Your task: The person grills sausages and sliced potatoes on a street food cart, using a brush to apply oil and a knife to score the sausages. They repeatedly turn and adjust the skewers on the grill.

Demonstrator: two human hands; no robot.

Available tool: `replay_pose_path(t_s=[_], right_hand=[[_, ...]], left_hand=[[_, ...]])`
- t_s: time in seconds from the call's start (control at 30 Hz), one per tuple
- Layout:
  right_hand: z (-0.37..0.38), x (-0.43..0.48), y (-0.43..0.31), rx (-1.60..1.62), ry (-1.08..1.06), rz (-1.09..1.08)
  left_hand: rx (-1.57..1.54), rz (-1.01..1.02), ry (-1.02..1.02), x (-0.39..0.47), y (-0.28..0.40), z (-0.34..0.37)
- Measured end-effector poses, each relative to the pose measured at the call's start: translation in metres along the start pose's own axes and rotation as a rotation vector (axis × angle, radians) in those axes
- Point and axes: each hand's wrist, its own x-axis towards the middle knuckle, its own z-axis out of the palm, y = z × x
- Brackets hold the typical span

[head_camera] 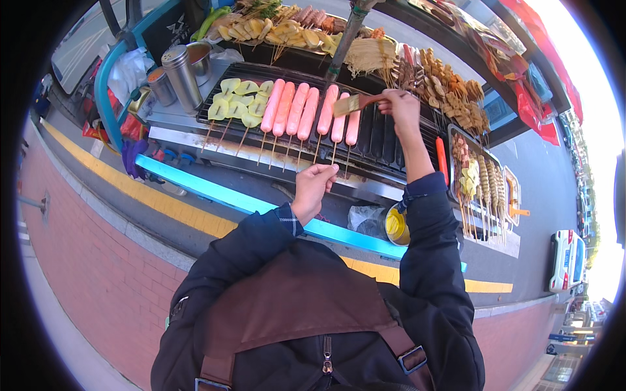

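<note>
My right hand (402,110) grips the wooden handle of a basting brush (348,104), whose pale bristles lie over the upper part of a pink sausage skewer (338,128). My left hand (315,188) pinches the lower end of that skewer's stick between thumb and finger, at the front edge of the grill (379,141). More pink sausages on sticks (296,110) lie side by side on the grill, to the left and right of this one. Skewers of pale green vegetable slices (238,100) rest at the grill's left end.
Metal shakers (182,78) and a metal cup (199,61) stand left of the grill. Behind it are trays of skewered food (286,34) and an upright pole (348,39). At the right lie a red-handled tool (442,159) and a skewer tray (452,190). A can (397,225) sits below.
</note>
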Motion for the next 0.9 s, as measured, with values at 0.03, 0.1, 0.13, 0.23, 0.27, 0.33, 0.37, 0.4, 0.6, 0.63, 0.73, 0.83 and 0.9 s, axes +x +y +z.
replay_pose_path(t_s=[0.03,0.1,0.13,0.23,0.27,0.33,0.37,0.4,0.6,0.63,0.73,0.83,0.9], right_hand=[[0.0,-0.002,0.002,-0.014,-0.108,0.081],[-0.004,-0.006,0.002,-0.023,0.091,0.055],[-0.007,-0.01,0.0,0.01,0.106,-0.003],[-0.01,-0.027,0.002,0.051,0.037,0.001],[-0.008,-0.034,0.004,0.029,-0.008,0.01],[-0.011,-0.039,0.003,0.011,-0.055,0.071],[-0.014,-0.038,0.002,0.007,0.053,0.003],[-0.02,-0.036,-0.001,0.021,0.108,-0.061],[-0.036,-0.021,-0.004,-0.274,0.212,-0.265],[-0.032,-0.021,0.0,-0.339,0.218,-0.271],[-0.021,-0.02,0.008,-0.438,0.239,-0.39],[-0.022,-0.023,0.006,-0.5,0.217,-0.201],[-0.032,-0.033,0.0,-0.431,0.143,-0.061]], left_hand=[[0.001,-0.01,0.0,0.0,0.0,0.0],[-0.002,-0.012,-0.009,0.001,0.0,0.0],[0.002,-0.012,-0.004,0.001,0.0,-0.001],[-0.001,0.007,-0.014,0.002,-0.001,-0.001],[0.001,0.011,-0.018,0.002,-0.002,0.0],[0.026,0.012,-0.016,0.003,-0.002,0.0],[0.043,0.01,-0.008,0.003,-0.002,0.0],[0.03,0.01,-0.008,0.003,-0.002,0.0],[0.026,0.007,-0.055,-0.001,-0.001,-0.004],[0.044,0.004,-0.061,-0.001,-0.001,-0.005],[0.053,-0.003,-0.075,-0.002,0.0,-0.005],[0.035,-0.03,-0.077,-0.002,0.002,-0.005],[0.042,-0.054,-0.045,-0.002,0.003,-0.006]])
